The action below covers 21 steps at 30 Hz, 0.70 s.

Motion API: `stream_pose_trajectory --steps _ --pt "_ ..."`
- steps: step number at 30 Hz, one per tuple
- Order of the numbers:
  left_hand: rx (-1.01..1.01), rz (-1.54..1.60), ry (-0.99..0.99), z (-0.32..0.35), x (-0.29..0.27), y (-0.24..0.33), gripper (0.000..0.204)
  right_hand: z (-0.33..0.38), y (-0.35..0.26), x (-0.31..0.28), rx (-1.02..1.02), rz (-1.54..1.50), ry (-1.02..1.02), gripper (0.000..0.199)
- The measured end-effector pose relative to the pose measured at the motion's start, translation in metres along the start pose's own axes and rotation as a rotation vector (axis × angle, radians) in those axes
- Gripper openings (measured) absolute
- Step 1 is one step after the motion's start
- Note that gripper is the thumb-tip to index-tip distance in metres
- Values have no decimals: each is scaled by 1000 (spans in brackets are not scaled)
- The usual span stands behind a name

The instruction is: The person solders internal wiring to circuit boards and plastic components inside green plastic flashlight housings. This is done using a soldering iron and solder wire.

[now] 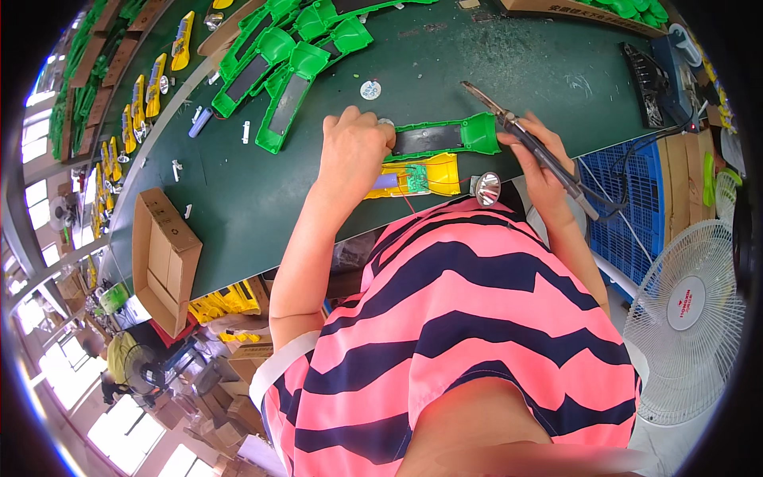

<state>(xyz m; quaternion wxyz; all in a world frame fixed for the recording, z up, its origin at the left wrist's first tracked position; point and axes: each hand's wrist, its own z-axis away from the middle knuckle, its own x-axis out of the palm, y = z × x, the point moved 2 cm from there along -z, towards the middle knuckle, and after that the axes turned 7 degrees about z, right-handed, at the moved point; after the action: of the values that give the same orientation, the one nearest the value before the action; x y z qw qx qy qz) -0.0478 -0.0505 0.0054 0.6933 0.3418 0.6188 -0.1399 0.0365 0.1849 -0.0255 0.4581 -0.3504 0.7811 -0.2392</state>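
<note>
My left hand (350,151) is closed, its curled fingers gripping the left end of a green plastic casing (481,133) that has a dark strip along its inside. In my right hand (550,197) is a soldering iron (548,159), its tip pointing up and left over the table. Fingers of that hand also come close to the casing's right end. Just below the green piece lies a yellow casing half (443,173) with a green circuit board (416,179), a purple battery (386,182) and thin wires. A round reflector lamp (487,189) rests at its right, near the table edge.
Several green casings (288,107) are piled at the back left. A loose purple battery (200,122) and white bits lie on the green table (509,60). A cardboard tray (171,262) stands at the left edge. Right are a soldering station (674,83) and fan (683,306).
</note>
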Motion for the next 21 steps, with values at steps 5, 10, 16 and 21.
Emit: stream_pose_trajectory --steps 5,10,16,21 --pt "9 -5 -1 0 -1 1 3 1 3 5 49 10 -144 41" --pt "6 -14 -1 0 -1 1 3 -1 4 8 5 20 -180 50" --pt "6 -29 4 1 -1 1 3 -3 4 9 0 5 -194 52" --pt "47 211 25 0 -15 -3 6 -3 8 10 -25 20 -208 50"
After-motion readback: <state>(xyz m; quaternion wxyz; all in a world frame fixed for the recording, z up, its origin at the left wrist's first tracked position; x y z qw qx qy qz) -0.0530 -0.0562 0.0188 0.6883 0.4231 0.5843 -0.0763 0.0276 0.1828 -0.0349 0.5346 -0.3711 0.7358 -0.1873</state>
